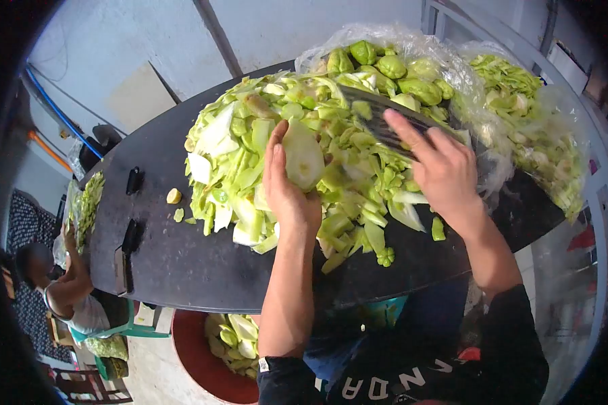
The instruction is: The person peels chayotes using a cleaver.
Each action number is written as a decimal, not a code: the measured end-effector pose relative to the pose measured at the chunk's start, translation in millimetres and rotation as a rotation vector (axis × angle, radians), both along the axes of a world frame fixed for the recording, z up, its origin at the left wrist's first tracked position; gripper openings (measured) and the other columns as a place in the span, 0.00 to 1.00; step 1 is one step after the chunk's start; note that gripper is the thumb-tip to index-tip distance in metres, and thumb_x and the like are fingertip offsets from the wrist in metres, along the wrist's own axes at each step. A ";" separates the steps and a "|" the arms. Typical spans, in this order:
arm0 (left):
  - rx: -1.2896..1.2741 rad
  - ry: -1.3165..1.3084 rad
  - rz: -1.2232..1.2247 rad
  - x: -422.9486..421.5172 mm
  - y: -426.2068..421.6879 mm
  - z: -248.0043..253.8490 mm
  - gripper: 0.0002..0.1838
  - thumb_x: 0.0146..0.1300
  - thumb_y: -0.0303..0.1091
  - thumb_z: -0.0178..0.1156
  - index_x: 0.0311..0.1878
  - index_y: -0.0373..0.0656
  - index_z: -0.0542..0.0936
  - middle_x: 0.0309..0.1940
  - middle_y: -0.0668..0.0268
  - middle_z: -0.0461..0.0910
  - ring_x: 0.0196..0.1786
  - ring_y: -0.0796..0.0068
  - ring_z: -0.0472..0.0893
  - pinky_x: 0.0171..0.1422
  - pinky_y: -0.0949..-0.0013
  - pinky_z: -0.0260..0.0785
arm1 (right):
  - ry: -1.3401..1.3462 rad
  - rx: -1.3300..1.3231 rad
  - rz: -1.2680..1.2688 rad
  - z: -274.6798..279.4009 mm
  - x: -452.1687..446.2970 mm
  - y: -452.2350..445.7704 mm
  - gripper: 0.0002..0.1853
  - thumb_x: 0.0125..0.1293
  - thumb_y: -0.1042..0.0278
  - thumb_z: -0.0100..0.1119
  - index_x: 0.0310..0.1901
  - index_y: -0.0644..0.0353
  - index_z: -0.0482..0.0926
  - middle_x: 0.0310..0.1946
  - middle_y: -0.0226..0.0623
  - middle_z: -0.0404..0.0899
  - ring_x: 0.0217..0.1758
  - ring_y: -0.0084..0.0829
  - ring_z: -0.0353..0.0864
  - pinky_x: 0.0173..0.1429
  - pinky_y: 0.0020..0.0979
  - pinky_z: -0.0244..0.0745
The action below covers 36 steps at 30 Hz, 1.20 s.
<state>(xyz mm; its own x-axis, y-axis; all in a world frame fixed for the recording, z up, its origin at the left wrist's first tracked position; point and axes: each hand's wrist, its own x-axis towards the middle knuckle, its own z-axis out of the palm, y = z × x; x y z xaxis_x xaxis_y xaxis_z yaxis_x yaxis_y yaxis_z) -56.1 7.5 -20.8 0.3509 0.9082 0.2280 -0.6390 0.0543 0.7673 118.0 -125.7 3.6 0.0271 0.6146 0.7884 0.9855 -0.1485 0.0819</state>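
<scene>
My left hand [292,192] is closed around a pale, peeled piece of chayote [304,160], held up over the heap. My right hand [446,169] grips a broad-bladed knife [382,125], its index finger stretched along the blade, which points up and left. The knife's handle is hidden in the palm. Under both hands spreads a large heap of cut chayote pieces [240,185] in pale green and white. Whole green chayotes [392,66] lie behind the blade, at the mouth of a clear plastic bag [446,50].
Another clear bag of sliced chayote [554,152] sits at the dark table's [182,270] right end. Black-handled items [125,260] lie on the left. A red tub [189,358] with chayote pieces stands below the front edge. A co-worker [74,290] sits at far left.
</scene>
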 end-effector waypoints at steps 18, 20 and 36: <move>-0.255 -0.363 -0.281 -5.3 -7.1 15.6 0.27 0.74 0.50 0.45 0.71 0.47 0.66 0.59 0.62 0.76 0.62 0.64 0.75 0.68 0.55 0.67 | 1.529 -0.475 0.623 7.5 -19.0 -4.7 0.19 0.73 0.57 0.58 0.28 0.63 0.72 0.13 0.30 0.73 0.14 0.19 0.73 0.18 0.24 0.69; -0.214 -0.356 -0.298 -7.3 -8.8 15.9 0.27 0.74 0.49 0.45 0.72 0.47 0.66 0.60 0.62 0.75 0.62 0.64 0.75 0.69 0.57 0.66 | 1.515 -0.483 0.584 7.5 -19.9 -5.1 0.19 0.72 0.57 0.59 0.27 0.62 0.73 0.13 0.29 0.73 0.14 0.18 0.72 0.19 0.24 0.67; -0.113 -0.304 -0.294 -7.5 -12.6 12.5 0.31 0.73 0.52 0.46 0.70 0.41 0.67 0.60 0.62 0.74 0.61 0.65 0.75 0.67 0.58 0.67 | 1.430 -0.400 0.600 4.8 -19.4 -6.2 0.17 0.71 0.58 0.60 0.28 0.61 0.74 0.14 0.25 0.71 0.16 0.16 0.70 0.20 0.23 0.64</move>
<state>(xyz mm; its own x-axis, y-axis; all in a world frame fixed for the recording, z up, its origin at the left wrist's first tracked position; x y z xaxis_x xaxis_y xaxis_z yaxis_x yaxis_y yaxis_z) -63.6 -5.1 -8.2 0.5303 0.8050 0.2660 -0.7799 0.3402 0.5253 98.6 -132.0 8.4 0.2568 0.9588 0.1214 0.1885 0.0735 -0.9793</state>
